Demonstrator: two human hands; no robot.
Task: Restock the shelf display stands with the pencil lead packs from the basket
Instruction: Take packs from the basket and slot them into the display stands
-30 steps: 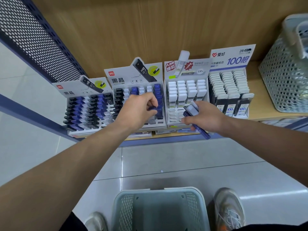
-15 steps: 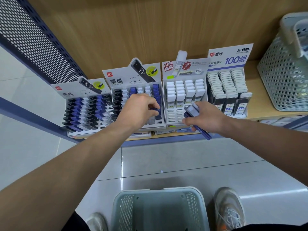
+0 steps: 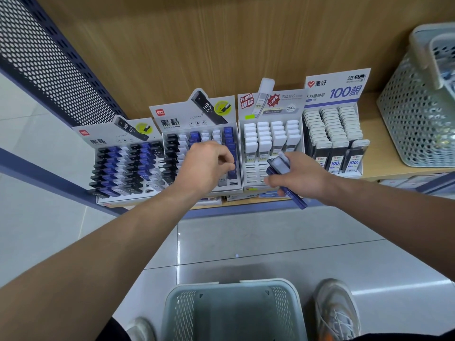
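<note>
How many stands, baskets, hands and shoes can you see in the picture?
Stands: 4
Baskets: 2
Hands: 2
Shoes: 2
Total: 10
</note>
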